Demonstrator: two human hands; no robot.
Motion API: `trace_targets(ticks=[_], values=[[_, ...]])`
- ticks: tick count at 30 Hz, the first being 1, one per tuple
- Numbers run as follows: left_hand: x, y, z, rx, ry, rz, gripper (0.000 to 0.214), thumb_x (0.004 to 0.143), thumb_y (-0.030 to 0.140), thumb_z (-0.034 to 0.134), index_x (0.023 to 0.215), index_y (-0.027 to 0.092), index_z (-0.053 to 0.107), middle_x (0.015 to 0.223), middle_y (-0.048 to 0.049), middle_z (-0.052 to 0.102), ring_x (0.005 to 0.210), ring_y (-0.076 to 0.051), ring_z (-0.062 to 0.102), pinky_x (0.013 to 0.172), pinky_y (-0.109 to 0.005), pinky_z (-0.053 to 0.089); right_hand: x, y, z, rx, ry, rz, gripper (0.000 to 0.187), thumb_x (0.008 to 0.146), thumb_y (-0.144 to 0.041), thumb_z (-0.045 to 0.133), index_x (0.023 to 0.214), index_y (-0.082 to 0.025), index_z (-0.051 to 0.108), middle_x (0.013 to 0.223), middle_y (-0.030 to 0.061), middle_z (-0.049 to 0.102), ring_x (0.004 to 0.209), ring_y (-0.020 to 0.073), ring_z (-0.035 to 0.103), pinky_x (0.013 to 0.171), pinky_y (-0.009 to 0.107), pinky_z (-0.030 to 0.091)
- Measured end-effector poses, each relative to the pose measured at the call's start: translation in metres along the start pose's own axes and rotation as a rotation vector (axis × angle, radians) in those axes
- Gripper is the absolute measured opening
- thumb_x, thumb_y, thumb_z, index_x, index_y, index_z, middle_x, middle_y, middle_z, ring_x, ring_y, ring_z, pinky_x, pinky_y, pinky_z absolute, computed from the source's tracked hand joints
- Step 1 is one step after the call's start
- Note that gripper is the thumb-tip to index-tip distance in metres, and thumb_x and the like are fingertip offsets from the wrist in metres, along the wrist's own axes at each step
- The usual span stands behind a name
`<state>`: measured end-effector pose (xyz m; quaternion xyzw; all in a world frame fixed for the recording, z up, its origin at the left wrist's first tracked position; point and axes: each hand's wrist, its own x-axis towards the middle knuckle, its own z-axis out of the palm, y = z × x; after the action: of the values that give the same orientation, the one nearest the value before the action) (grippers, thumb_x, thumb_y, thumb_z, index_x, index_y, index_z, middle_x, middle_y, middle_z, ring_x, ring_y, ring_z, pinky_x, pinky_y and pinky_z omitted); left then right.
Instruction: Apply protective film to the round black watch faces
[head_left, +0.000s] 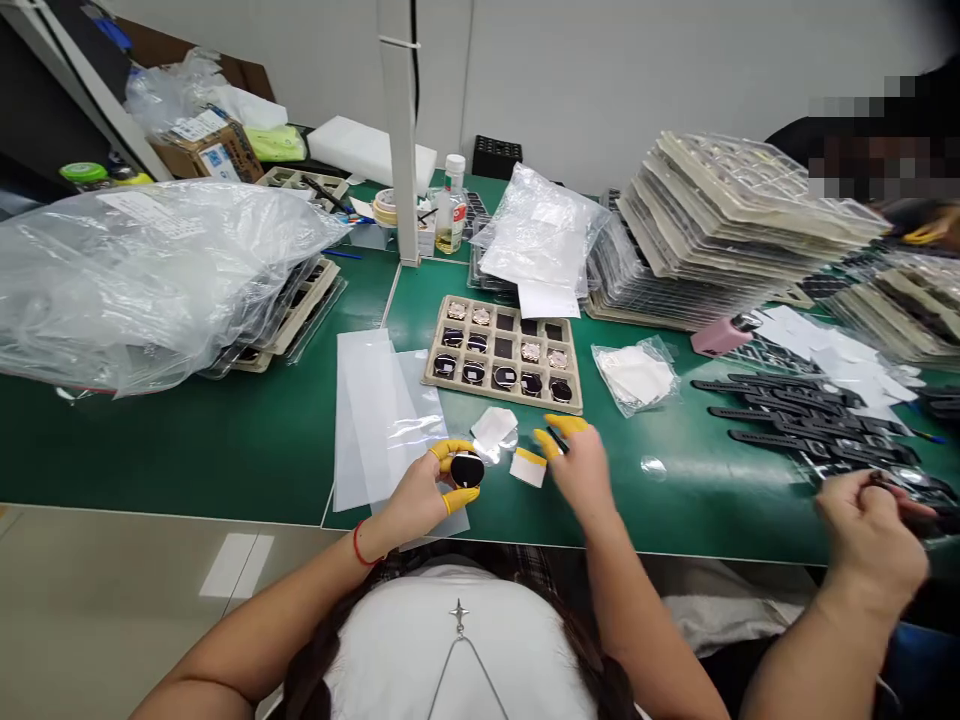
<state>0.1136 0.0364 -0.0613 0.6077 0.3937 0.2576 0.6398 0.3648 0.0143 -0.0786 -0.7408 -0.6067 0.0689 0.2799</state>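
My left hand (427, 485), with yellow finger cots, grips a round black watch head (467, 471) by its edge, its dark face turned up. Over the table to the right is my right hand (581, 465), also in yellow finger cots. A short dark slim thing (557, 438) shows between its thumb and fingers; its kind is unclear. Between the hands lie a white wipe (494, 427) and a small white card with a yellow strip (528, 467). Just beyond, a beige compartment tray (504, 392) bears several watch heads, some black-faced, some rose-gold.
Translucent sheets (364, 420) lie by my left forearm. A bag of white wipes (636, 375) is right of the tray. Tall tray stacks (712, 240) stand behind it. Black-strapped watches (795, 415) lie near a co-worker's hands (870, 520). A large plastic bag (150, 280) covers trays at left.
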Motion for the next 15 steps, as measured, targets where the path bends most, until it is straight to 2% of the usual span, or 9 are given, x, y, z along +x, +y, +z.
trace_targets(ticks=[3, 6, 9, 11, 15], values=[[0.0, -0.008, -0.027, 0.1, 0.177, -0.002, 0.045, 0.074, 0.024, 0.065, 0.116, 0.02, 0.048, 0.094, -0.0027, 0.063, 0.083, -0.016, 0.06, 0.083, -0.032, 0.048, -0.004, 0.04, -0.017, -0.194, -0.215, 0.237, 0.034, 0.078, -0.04, 0.06, 0.098, -0.013, 0.064, 0.1, 0.0152, 0.063, 0.093, 0.0295, 0.058, 0.077, 0.039, 0.044], [-0.002, -0.021, -0.059, 0.282, 0.38, 0.014, 0.045, 0.075, 0.025, 0.063, 0.117, 0.022, 0.046, 0.108, -0.0044, 0.062, 0.096, -0.02, 0.06, 0.091, -0.036, 0.045, -0.01, 0.068, -0.022, -0.156, -0.346, 0.306, 0.02, 0.077, -0.034, 0.057, 0.085, -0.016, 0.063, 0.089, 0.0105, 0.064, 0.086, 0.0252, 0.06, 0.07, 0.034, 0.044], [-0.006, -0.035, -0.08, 0.479, 0.375, 0.033, 0.04, 0.078, 0.025, 0.059, 0.116, 0.022, 0.048, 0.116, -0.0055, 0.059, 0.104, -0.023, 0.057, 0.094, -0.04, 0.043, -0.013, 0.075, -0.024, -0.054, -0.329, 0.326, 0.014, 0.076, -0.032, 0.055, 0.075, -0.019, 0.059, 0.075, 0.0057, 0.063, 0.071, 0.0209, 0.058, 0.061, 0.032, 0.042], [-0.011, -0.043, -0.087, 0.573, 0.317, 0.055, 0.035, 0.079, 0.024, 0.056, 0.114, 0.022, 0.05, 0.117, -0.0056, 0.058, 0.108, -0.024, 0.055, 0.099, -0.042, 0.04, -0.013, 0.07, -0.028, 0.159, -0.263, 0.368, 0.017, 0.074, -0.037, 0.06, 0.075, -0.02, 0.059, 0.069, 0.0034, 0.061, 0.061, 0.0178, 0.053, 0.056, 0.03, 0.041], [-0.016, -0.047, -0.087, 0.667, 0.248, 0.109, 0.035, 0.081, 0.023, 0.054, 0.115, 0.024, 0.05, 0.116, -0.0028, 0.059, 0.116, -0.024, 0.049, 0.112, -0.048, 0.024, -0.006, 0.037, -0.036, 0.941, -0.137, 0.434, 0.039, 0.066, -0.046, 0.073, 0.095, -0.021, 0.063, 0.072, 0.0002, 0.058, 0.053, 0.0098, 0.046, 0.049, 0.024, 0.042]])
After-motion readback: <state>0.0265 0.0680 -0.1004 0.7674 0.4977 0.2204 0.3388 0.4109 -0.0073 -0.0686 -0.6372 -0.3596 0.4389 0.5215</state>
